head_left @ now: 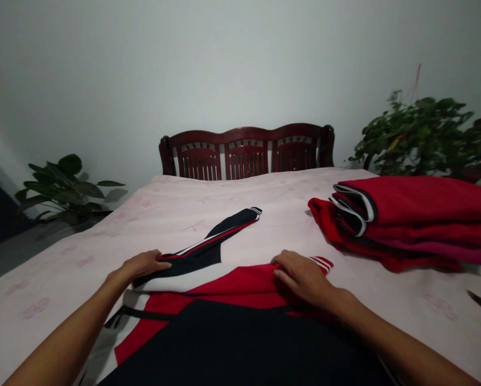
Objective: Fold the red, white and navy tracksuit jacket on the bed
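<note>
A red, white and navy jacket [232, 281] lies spread on the bed in front of me. Its navy sleeve [208, 249], striped white and red, stretches away to a striped cuff. My left hand [147, 265] pinches the fabric at the left, where that sleeve begins. On the right, my right hand [302, 273] has its fingers curled on the red part, close to a red cuff [323, 264] with white stripes. Dark navy cloth covers the near part of the view; whether it all belongs to the jacket I cannot tell.
A stack of folded red garments [425, 214] with navy and white edging sits at the right. The bed has a pale pink floral sheet [176, 209]. Behind it stands a dark wooden slatted backrest [246, 153]. Leafy plants [67, 185] flank both sides.
</note>
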`<state>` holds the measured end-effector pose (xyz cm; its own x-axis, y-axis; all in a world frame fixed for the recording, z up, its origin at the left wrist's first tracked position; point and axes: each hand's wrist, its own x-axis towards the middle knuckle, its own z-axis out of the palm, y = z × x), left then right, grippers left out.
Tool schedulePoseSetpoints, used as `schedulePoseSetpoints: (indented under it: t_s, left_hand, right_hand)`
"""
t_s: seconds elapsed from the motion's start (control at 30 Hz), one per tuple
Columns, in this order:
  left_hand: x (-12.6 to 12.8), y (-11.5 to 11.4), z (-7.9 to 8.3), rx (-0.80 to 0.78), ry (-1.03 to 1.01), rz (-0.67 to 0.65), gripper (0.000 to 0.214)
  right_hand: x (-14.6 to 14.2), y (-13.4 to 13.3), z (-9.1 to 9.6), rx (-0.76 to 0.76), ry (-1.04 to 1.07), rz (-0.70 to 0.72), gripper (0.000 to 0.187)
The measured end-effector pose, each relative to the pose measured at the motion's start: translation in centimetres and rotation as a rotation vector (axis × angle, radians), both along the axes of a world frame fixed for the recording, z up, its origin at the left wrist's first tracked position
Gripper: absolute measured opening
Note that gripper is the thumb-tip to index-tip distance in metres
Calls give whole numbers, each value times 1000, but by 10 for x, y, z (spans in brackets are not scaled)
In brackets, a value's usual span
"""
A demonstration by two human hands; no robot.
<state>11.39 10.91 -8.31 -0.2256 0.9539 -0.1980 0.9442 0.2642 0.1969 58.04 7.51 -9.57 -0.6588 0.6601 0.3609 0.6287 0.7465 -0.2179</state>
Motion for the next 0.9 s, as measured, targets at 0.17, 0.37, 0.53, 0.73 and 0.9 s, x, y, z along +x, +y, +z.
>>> schedulePoseSetpoints:
  t_s: [0.17, 0.37, 0.53, 0.73, 0.9]
  left_hand:
    - [36, 22, -15, 99, 91, -11, 37]
    - [66, 10, 27, 374, -89, -207, 43]
    - [81, -26, 63, 425, -502, -503, 43]
    - [75, -48, 61, 237, -670, -515, 38]
    - [57, -56, 62, 216, -721, -463, 40]
  right_hand:
    - [-15, 3, -26, -354, 21, 140, 17]
    - [-6, 34, -23, -378, 154, 24, 25]
    - [-42, 63, -4, 4, 134, -133, 63]
    - [-109, 101, -8, 138, -28, -42, 97]
    - [-130, 122, -25, 87, 55, -141, 39]
